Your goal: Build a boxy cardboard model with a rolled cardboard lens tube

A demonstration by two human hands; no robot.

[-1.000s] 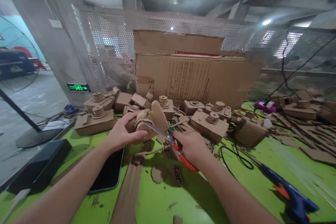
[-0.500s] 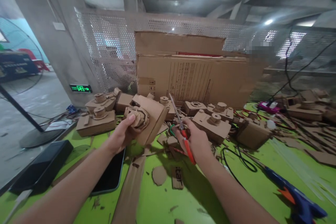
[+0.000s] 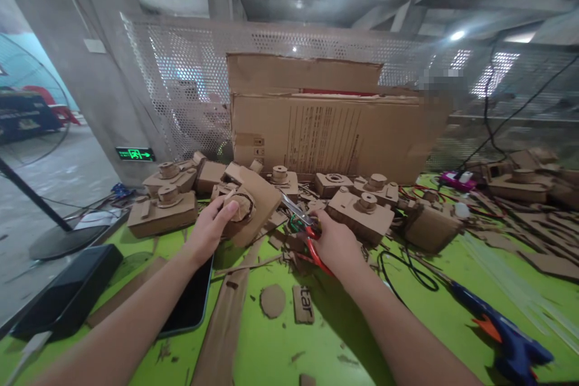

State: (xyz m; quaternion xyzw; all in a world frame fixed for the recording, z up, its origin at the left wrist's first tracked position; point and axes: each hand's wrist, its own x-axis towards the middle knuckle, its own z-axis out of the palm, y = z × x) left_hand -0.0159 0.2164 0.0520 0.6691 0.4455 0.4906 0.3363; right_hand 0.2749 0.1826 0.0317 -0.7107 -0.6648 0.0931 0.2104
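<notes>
My left hand point(image 3: 212, 226) grips a cardboard model camera point(image 3: 260, 196) by its round lens part, thumb on top and the other fingers mostly hidden behind. The model is tilted, its flat face turned to the right. In my right hand point(image 3: 337, 244) is a pair of scissors point(image 3: 301, 215) with red handles. Their metal blades point up and left, close to the model's right edge; whether they touch it I cannot tell. Below the hands lie a round cardboard piece point(image 3: 272, 301) and a small cardboard piece with printed letters point(image 3: 303, 304).
Several cardboard model cameras point(image 3: 362, 214) line the back of the green table point(image 3: 253, 356), before a large cardboard box point(image 3: 325, 132). A blue glue gun point(image 3: 497, 319) lies at right, a phone point(image 3: 187, 307) and black power bank point(image 3: 67, 289) at left. Cardboard scraps are scattered about.
The scissors have swung down and left, so their blades now lie lower beside the model camera. My left hand keeps its hold on the model, which has tilted slightly.
</notes>
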